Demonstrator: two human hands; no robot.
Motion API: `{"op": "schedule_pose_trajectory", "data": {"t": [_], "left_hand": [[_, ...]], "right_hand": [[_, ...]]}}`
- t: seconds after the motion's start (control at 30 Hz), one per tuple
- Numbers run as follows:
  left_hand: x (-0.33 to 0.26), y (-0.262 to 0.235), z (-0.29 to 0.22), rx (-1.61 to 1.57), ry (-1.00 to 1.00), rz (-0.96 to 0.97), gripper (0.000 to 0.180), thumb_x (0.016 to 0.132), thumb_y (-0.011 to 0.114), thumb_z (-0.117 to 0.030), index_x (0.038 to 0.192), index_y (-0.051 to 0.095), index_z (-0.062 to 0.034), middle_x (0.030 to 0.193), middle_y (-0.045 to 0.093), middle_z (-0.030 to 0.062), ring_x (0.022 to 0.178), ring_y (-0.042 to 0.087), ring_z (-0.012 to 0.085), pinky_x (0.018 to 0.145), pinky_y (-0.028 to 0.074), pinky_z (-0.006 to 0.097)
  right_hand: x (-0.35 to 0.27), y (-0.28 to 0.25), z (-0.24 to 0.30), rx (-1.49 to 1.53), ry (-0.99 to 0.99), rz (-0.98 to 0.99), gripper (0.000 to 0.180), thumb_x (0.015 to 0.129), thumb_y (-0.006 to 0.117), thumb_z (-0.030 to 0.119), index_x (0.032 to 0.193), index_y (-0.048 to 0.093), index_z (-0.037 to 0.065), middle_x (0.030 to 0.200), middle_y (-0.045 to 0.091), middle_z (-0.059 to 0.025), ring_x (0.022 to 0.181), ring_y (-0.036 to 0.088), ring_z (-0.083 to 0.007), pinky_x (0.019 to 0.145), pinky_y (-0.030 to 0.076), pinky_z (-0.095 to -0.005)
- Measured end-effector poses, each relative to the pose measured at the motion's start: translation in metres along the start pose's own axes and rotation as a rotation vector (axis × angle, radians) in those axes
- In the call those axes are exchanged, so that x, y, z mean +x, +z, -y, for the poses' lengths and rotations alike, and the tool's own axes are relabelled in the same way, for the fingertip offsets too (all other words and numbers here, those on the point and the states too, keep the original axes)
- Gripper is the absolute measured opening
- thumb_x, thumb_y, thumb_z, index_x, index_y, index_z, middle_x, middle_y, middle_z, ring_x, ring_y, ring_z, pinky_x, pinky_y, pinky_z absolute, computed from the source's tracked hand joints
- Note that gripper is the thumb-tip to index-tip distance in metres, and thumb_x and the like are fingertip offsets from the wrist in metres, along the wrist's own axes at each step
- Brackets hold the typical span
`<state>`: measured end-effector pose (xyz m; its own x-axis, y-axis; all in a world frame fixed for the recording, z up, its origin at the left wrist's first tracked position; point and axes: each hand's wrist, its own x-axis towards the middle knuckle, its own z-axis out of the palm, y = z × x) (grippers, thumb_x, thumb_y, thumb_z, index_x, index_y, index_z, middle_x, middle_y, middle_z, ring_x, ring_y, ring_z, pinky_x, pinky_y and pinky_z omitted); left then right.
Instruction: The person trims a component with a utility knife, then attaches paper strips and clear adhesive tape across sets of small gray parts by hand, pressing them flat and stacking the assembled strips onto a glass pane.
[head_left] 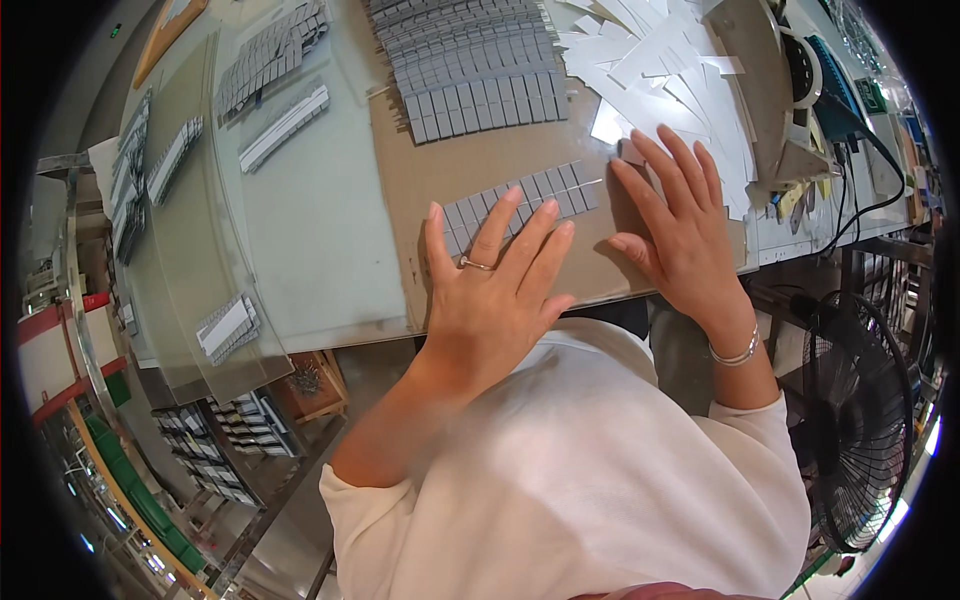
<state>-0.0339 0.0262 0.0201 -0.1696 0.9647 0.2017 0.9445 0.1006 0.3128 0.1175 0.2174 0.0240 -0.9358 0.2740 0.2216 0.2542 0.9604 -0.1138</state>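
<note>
A short row of flat grey rectangular pieces (565, 183) lies on the brown board (400, 205) in front of me. Across the row runs a thin white line or strip, its right end sticking out past the last piece. My left hand (490, 265) rests over the row with its fingers spread, covering part of it. To the right, my right hand (680, 215) is open, fingers stretched out and slightly raised at the board's right side. By its index fingertip is a small dark grey piece (630, 152), partly hidden, and I cannot tell whether they touch.
Overlapping rows of grey pieces (485, 100) lie behind. White strips (650, 60) are heaped at the back right. Bundled grey strips (285, 127) sit on the glass at left, with another bundle (228, 328) near the edge. A black fan (850, 420) stands at lower right.
</note>
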Motion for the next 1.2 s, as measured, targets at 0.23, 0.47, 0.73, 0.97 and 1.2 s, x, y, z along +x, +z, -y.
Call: {"op": "schedule_pose_trajectory", "data": {"t": [0.23, 0.47, 0.73, 0.97, 1.2], "left_hand": [[-0.017, -0.008, 0.007, -0.095, -0.116, -0.208, 0.045, 0.079, 0.075, -0.015, 0.123, 0.065, -0.0103, 0.123, 0.059, 0.0071, 0.114, 0.055, 0.0280, 0.108, 0.028, 0.055], [-0.049, 0.001, -0.003, -0.080, -0.095, -0.373, 0.034, 0.075, 0.075, -0.009, 0.108, 0.072, -0.0138, 0.103, 0.059, -0.0002, 0.097, 0.054, 0.0215, 0.091, 0.036, 0.042], [-0.061, 0.004, -0.009, 0.079, -0.170, -0.217, 0.045, 0.076, 0.079, -0.026, 0.120, 0.071, -0.0194, 0.128, 0.049, 0.0026, 0.119, 0.041, 0.0234, 0.102, 0.029, 0.048], [-0.066, 0.005, -0.001, 0.004, -0.178, -0.285, 0.036, 0.078, 0.076, -0.019, 0.114, 0.072, -0.0164, 0.120, 0.056, 0.0027, 0.113, 0.048, 0.0239, 0.098, 0.031, 0.046], [-0.062, 0.010, 0.005, -0.057, -0.207, -0.428, 0.033, 0.074, 0.077, -0.011, 0.106, 0.071, -0.0188, 0.114, 0.059, -0.0014, 0.108, 0.050, 0.0213, 0.095, 0.034, 0.044]], "right_hand": [[-0.041, -0.008, 0.028, 0.075, -0.006, 0.037, 0.057, 0.098, 0.049, 0.054, 0.133, 0.058, 0.010, 0.148, 0.046, -0.0174, 0.140, 0.039, -0.0397, 0.116, 0.024, -0.0589], [-0.008, 0.000, 0.075, 0.450, -0.128, -0.044, 0.043, 0.095, 0.061, 0.035, 0.127, 0.061, 0.007, 0.141, 0.050, -0.0178, 0.136, 0.042, -0.0404, 0.114, 0.026, -0.0596], [0.015, 0.002, 0.044, 0.346, -0.025, -0.289, 0.032, 0.082, 0.069, 0.000, 0.114, 0.068, 0.004, 0.129, 0.059, -0.0153, 0.127, 0.049, -0.0405, 0.103, 0.042, -0.0466], [0.001, -0.001, 0.031, 0.424, 0.055, -0.284, 0.023, 0.092, 0.062, 0.003, 0.113, 0.070, 0.003, 0.129, 0.060, -0.0134, 0.130, 0.047, -0.0368, 0.102, 0.044, -0.0441], [-0.005, 0.007, 0.059, 0.459, -0.057, -0.212, 0.030, 0.069, 0.073, -0.008, 0.097, 0.070, 0.004, 0.109, 0.063, -0.0109, 0.109, 0.055, -0.0343, 0.091, 0.047, -0.0421]]}}
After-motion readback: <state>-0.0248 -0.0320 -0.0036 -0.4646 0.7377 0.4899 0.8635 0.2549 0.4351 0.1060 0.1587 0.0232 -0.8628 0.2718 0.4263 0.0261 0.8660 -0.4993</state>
